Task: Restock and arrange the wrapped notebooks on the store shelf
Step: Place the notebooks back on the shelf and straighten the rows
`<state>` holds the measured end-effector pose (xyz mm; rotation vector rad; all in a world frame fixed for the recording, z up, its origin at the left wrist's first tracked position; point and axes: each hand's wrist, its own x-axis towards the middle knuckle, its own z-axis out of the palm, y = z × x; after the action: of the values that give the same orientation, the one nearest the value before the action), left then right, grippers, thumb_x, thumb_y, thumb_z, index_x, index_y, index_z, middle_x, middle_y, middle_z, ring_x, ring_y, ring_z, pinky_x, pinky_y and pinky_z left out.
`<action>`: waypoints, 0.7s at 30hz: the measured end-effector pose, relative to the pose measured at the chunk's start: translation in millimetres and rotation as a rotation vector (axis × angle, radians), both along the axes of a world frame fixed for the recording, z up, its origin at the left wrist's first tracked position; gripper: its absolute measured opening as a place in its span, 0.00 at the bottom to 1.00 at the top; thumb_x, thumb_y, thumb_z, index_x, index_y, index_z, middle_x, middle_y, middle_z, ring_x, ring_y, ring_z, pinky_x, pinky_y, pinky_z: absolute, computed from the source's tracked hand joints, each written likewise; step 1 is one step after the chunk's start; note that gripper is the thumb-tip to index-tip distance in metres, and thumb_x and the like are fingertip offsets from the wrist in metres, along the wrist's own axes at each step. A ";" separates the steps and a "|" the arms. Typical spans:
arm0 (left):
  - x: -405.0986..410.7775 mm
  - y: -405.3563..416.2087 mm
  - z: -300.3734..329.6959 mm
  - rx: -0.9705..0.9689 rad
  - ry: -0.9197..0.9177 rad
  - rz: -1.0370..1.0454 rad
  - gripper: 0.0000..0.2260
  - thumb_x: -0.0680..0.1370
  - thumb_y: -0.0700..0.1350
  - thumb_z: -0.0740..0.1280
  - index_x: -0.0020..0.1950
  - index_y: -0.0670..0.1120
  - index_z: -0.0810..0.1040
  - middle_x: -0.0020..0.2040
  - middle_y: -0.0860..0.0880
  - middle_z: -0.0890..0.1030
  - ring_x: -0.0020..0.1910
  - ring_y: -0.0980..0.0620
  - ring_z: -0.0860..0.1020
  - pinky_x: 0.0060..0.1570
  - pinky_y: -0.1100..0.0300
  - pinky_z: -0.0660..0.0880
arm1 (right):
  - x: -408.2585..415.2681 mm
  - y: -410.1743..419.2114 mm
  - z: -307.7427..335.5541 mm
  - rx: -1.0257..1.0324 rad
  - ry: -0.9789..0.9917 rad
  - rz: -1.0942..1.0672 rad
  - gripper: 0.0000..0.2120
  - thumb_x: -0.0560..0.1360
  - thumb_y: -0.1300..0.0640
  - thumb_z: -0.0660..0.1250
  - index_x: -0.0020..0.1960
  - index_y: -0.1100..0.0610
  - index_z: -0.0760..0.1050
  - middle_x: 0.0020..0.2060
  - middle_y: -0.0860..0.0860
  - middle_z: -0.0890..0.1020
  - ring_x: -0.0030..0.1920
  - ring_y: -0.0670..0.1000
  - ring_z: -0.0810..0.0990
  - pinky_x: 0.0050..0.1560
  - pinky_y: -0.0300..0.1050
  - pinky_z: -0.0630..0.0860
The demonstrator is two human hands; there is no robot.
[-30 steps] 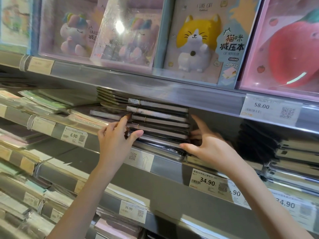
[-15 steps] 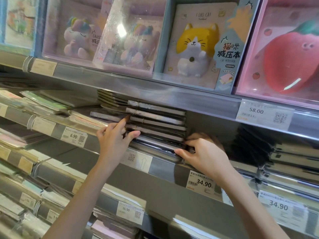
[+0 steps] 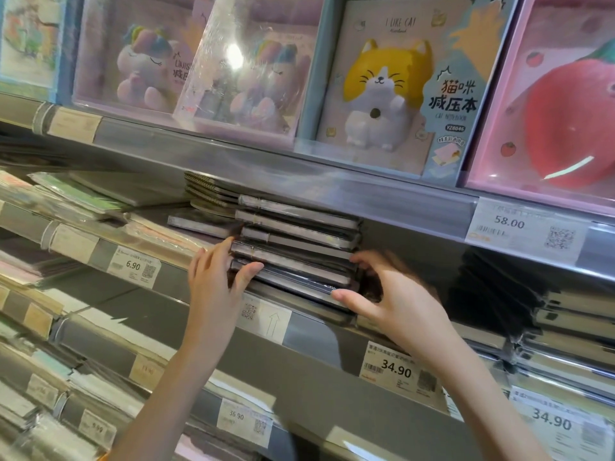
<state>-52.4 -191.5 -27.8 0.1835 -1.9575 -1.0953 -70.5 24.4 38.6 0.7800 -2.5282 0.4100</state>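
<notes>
A stack of several dark wrapped notebooks (image 3: 299, 237) lies flat on the middle shelf (image 3: 306, 331), spines facing out. My left hand (image 3: 216, 281) grips the stack's left end, thumb across the lower spines and fingers round its side. My right hand (image 3: 396, 301) grips the stack's right end, thumb under the lowest notebook and fingers curled over the corner. A loose dark notebook (image 3: 199, 224) lies flat just left of the stack, behind my left hand.
Boxed plush-cover notebooks stand on the shelf above: unicorn (image 3: 239, 68), cat (image 3: 392, 91), strawberry (image 3: 565, 104). More dark notebooks (image 3: 559, 324) are piled to the right. Thin pastel notebooks (image 3: 76, 201) fill shelves at left. Price tags (image 3: 519, 227) line the shelf rails.
My right hand moved from the shelf rail onto the stack's right end, curling its fingers round the corner. The left hand stayed at the left end. The camera came slightly closer.
</notes>
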 end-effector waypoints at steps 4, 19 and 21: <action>-1.9 -2.3 -0.7 -0.008 -0.004 -0.005 0.32 0.71 0.59 0.58 0.72 0.45 0.64 0.70 0.44 0.67 0.74 0.45 0.54 0.71 0.45 0.56 | 3.7 0.6 -4.1 0.073 0.070 0.045 0.30 0.70 0.32 0.55 0.69 0.41 0.66 0.62 0.38 0.67 0.43 0.41 0.75 0.45 0.34 0.73; 2.0 -1.1 -1.6 0.094 0.046 -0.062 0.24 0.70 0.61 0.59 0.62 0.51 0.71 0.60 0.54 0.69 0.70 0.51 0.58 0.63 0.55 0.59 | 1.0 1.6 -10.6 -0.128 0.225 0.135 0.26 0.65 0.36 0.62 0.48 0.55 0.83 0.37 0.42 0.72 0.33 0.43 0.71 0.32 0.26 0.63; 2.4 -0.5 -2.0 0.091 0.066 -0.068 0.21 0.70 0.60 0.60 0.60 0.53 0.70 0.57 0.56 0.68 0.69 0.53 0.59 0.60 0.58 0.58 | 1.1 2.5 -11.1 -0.134 0.208 0.121 0.23 0.65 0.38 0.68 0.49 0.55 0.83 0.36 0.42 0.72 0.34 0.43 0.71 0.32 0.27 0.63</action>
<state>-50.0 -192.0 -29.7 0.1293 -1.8687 -1.2214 -69.3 26.8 27.5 0.8779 -2.2444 0.5052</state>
